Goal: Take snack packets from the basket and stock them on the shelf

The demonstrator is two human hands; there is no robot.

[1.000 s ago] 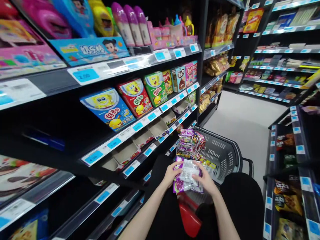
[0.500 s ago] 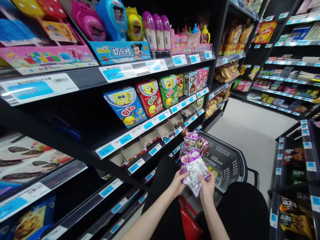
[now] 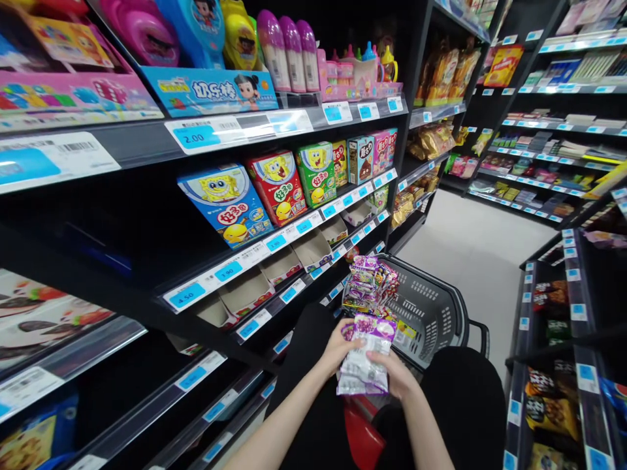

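Note:
Several purple-and-silver candy packets (image 3: 366,365) are stacked together between my hands, low in front of my knees. My left hand (image 3: 341,346) grips the stack's left side, thumb across the front. On the right side, my right hand (image 3: 393,371) is closed round the packets, fingers over their silvery backs. Just beyond them stands a dark grey shopping basket (image 3: 453,297). A pile of similar purple packets (image 3: 365,281) lies at its left end, and a yellow packet (image 3: 404,333) lies near my right hand. How many packets I hold cannot be made out.
Shelves on the left carry cartoon snack boxes (image 3: 316,173), toy-shaped sweets (image 3: 196,32) and cardboard trays (image 3: 311,251) below. A low rack (image 3: 553,405) with snack bags stands at the right. Something red (image 3: 361,434) shows between my knees. Grey floor (image 3: 482,232) runs beyond the basket.
The packets in my hands have gone from loosely fanned to a more even stack, a little lower. Both hands still hold them. The view has shifted slightly to the right.

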